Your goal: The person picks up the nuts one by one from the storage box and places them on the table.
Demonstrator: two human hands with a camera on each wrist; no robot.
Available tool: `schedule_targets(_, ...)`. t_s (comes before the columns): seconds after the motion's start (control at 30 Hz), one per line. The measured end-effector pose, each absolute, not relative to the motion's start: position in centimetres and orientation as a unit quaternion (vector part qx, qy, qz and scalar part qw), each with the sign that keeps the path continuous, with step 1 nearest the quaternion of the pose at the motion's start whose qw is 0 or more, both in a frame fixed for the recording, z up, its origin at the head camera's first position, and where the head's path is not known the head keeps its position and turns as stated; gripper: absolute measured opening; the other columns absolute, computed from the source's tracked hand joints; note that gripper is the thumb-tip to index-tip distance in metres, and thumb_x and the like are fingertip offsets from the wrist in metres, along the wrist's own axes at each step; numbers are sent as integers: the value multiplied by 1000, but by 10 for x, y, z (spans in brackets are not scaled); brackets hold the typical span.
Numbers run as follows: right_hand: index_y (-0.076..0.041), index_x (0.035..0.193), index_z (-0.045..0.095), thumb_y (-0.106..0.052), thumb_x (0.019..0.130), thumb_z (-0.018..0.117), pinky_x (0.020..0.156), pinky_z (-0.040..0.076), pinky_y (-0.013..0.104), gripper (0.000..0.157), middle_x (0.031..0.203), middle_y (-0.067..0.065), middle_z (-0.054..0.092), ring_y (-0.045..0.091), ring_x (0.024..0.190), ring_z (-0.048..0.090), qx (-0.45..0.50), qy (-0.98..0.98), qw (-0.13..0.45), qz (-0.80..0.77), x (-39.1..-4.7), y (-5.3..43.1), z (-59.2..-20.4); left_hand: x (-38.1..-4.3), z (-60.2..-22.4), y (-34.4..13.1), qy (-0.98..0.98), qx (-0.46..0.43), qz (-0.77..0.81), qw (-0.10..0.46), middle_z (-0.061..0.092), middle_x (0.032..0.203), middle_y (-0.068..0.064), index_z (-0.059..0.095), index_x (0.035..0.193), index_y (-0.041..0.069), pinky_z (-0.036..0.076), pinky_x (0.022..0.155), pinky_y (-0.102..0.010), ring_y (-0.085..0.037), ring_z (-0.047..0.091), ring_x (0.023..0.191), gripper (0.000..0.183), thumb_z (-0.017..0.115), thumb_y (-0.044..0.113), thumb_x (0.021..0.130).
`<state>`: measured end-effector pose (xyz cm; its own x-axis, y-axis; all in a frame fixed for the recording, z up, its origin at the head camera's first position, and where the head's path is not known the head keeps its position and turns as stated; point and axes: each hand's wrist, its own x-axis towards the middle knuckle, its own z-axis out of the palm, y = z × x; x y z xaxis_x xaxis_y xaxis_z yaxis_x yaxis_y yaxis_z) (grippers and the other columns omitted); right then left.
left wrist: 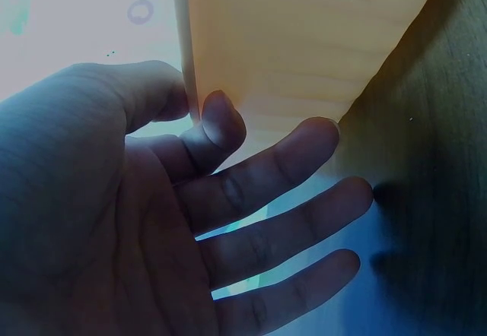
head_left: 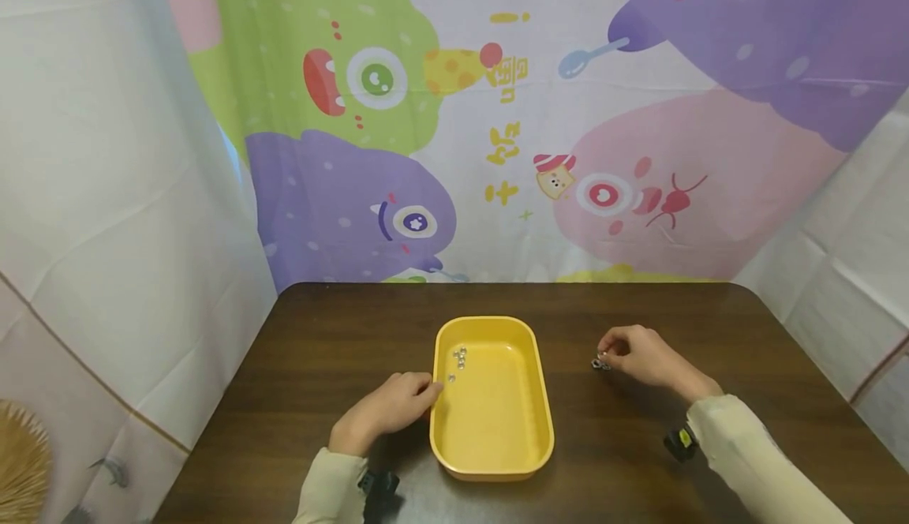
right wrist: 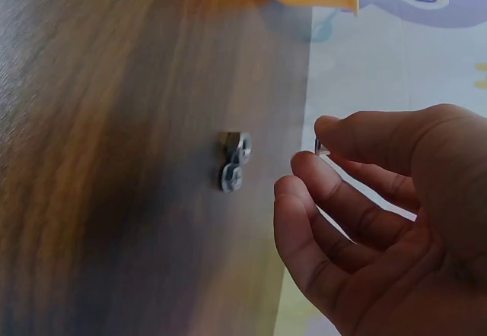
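A yellow plastic tray lies lengthwise on the table, and several small silver nuts are gathered toward its far left inside. My left hand pinches the tray's left rim between thumb and index finger; the other fingers spread out below the rim in the left wrist view. To the right of the tray, my right hand is low over the table. Between its thumb and fingertips it pinches a small shiny nut, mostly hidden by the fingers. Two more metal nuts sit close together on the tabletop beside that hand.
The dark wood table has rounded far corners. Behind it hangs a curtain printed with cartoon monsters, and white cloth closes off both sides. A black device is strapped at each wrist.
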<state>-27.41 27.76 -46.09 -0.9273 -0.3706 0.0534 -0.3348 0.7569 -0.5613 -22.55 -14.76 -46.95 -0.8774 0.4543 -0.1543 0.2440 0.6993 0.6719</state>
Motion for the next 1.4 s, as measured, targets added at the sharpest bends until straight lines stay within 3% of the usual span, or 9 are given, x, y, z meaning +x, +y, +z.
schedule_targets(0.9, -7, 89, 71, -8, 87, 78, 62, 42, 26, 7, 78, -4, 68, 7, 69, 54, -172, 946, 25, -275, -273, 299, -486, -226, -471, -149, 906, 194, 340, 161, 54, 70, 1, 59, 83, 12, 40, 60, -29, -14, 48, 62, 36, 46, 32, 110)
schedule_targets(1.4, -3, 89, 70, -4, 88, 73, 58, 41, 27, 4, 75, 0, 64, 13, 65, 51, -135, 950, 49, -277, -276, 297, -489, -227, -468, -147, 904, 195, 344, 162, 56, 71, 1, 61, 84, 12, 42, 61, -30, -14, 50, 63, 34, 45, 30, 110)
